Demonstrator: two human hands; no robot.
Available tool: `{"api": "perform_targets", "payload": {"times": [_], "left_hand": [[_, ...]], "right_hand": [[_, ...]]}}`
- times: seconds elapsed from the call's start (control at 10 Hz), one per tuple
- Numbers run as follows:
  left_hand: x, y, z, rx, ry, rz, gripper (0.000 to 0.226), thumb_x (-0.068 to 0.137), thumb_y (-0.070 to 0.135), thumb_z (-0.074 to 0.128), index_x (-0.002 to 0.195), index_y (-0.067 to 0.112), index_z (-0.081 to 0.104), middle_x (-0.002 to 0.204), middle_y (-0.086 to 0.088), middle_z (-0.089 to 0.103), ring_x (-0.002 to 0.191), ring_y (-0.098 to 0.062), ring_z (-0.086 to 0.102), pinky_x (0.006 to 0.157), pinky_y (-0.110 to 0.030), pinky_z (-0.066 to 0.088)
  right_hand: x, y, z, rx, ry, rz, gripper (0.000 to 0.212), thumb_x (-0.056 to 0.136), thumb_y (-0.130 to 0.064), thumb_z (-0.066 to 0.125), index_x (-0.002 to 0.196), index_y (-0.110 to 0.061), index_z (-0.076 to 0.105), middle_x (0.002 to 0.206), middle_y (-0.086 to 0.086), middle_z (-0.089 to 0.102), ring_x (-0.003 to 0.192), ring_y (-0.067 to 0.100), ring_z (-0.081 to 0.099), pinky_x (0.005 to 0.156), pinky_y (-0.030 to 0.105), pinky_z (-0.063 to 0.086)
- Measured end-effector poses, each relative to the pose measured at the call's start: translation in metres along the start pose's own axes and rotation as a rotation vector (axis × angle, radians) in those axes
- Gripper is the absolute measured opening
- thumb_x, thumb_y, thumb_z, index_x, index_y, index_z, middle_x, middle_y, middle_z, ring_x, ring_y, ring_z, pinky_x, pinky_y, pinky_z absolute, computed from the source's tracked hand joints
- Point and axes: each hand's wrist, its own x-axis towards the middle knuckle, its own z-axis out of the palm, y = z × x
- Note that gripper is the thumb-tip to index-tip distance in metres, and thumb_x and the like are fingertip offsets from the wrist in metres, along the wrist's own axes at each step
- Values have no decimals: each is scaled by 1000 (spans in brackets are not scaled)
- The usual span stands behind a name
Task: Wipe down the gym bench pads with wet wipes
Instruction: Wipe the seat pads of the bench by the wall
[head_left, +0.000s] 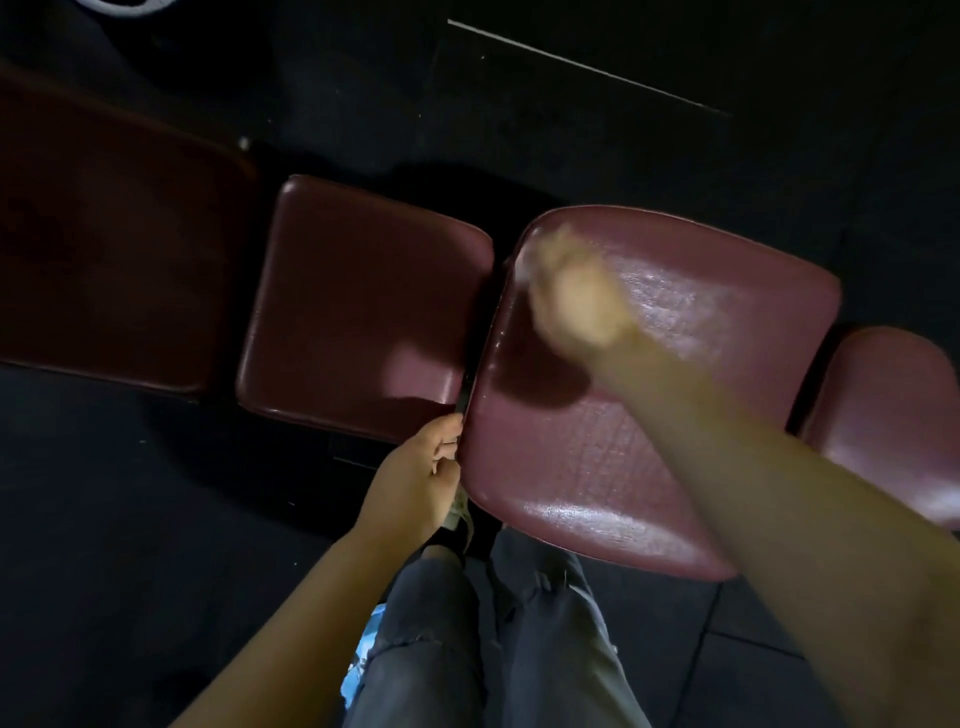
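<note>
A row of maroon bench pads runs across the view. The big middle pad (649, 415) glistens with wet streaks. My right hand (576, 296) is blurred by motion over that pad's far left corner, and a pale wet wipe (524, 262) shows faintly under its fingers. My left hand (415, 478) grips the pad's near left edge, fingers curled into the gap beside the darker pad (358, 306).
A third dark pad (104, 244) lies at the far left and a lighter one (893, 415) at the right edge. Black rubber floor surrounds the bench. My legs in grey jeans (467, 639) stand against the bench's near side.
</note>
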Motion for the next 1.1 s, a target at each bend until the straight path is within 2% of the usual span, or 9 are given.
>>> {"api": "perform_targets", "payload": {"times": [0.1, 0.2, 0.4, 0.5, 0.7, 0.8, 0.9, 1.0, 1.1], "left_hand": [[-1, 2, 1, -73, 38, -48, 51, 97, 0, 40, 144, 21, 47, 134, 13, 57, 119, 4, 54, 91, -2, 38], [-2, 4, 2, -83, 72, -66, 48, 98, 2, 39, 139, 24, 52, 121, 25, 60, 110, 17, 54, 90, -1, 39], [-4, 12, 7, 17, 83, -46, 51, 97, 7, 38, 144, 25, 47, 136, 15, 55, 119, 4, 52, 95, -10, 35], [-6, 13, 9, 17, 113, -54, 49, 98, 8, 37, 142, 26, 49, 135, 15, 57, 117, 6, 52, 90, -7, 34], [-9, 14, 11, 60, 105, -47, 49, 98, 10, 40, 144, 25, 47, 140, 12, 55, 127, -2, 50, 98, -16, 36], [-12, 14, 13, 76, 92, -40, 51, 98, 10, 40, 146, 26, 44, 144, 10, 52, 132, -4, 47, 109, -26, 37], [-11, 13, 13, 103, 90, -23, 52, 98, 10, 40, 147, 26, 42, 146, 10, 50, 134, -5, 46, 113, -35, 38], [-11, 11, 16, 105, 106, -20, 53, 98, 10, 41, 148, 26, 41, 147, 8, 49, 134, -7, 45, 111, -32, 37], [-13, 10, 23, 150, 112, -7, 56, 98, 13, 43, 151, 25, 35, 151, 7, 45, 137, -9, 42, 105, -24, 34]], "right_hand": [[-91, -40, 11, 148, -653, -246, 25, 95, -14, 52, 118, -10, 62, 118, 16, 60, 108, 33, 56, 92, 42, 45], [-87, -16, 9, 130, -737, -441, 32, 97, -23, 53, 125, -9, 61, 117, 13, 60, 98, 29, 57, 85, 38, 46], [7, 71, -33, 46, 108, 155, 25, 91, -8, 48, 108, -6, 65, 104, 18, 62, 98, 39, 58, 84, 40, 47], [-8, 43, -12, 98, 286, 444, 24, 86, 0, 45, 104, 3, 59, 101, 25, 62, 92, 39, 58, 78, 42, 47], [-152, -46, 14, 197, -461, -518, 33, 72, -7, 66, 105, -6, 67, 91, 10, 67, 75, 27, 61, 66, 36, 50], [-122, -26, 0, 309, -449, -438, 13, 84, -24, 54, 84, -21, 66, 66, -8, 66, 58, 6, 61, 51, 17, 43], [-44, 32, -18, 145, 17, -125, 26, 92, -22, 47, 89, -16, 73, 87, 2, 73, 84, 20, 67, 76, 30, 52], [-1, 80, -27, -151, 163, 306, 32, 86, -6, 40, 111, -2, 60, 110, 20, 62, 102, 38, 55, 89, 40, 40], [-22, 62, -12, -88, 215, 505, 32, 90, -4, 40, 116, -1, 58, 115, 19, 60, 106, 37, 54, 92, 40, 41]]}}
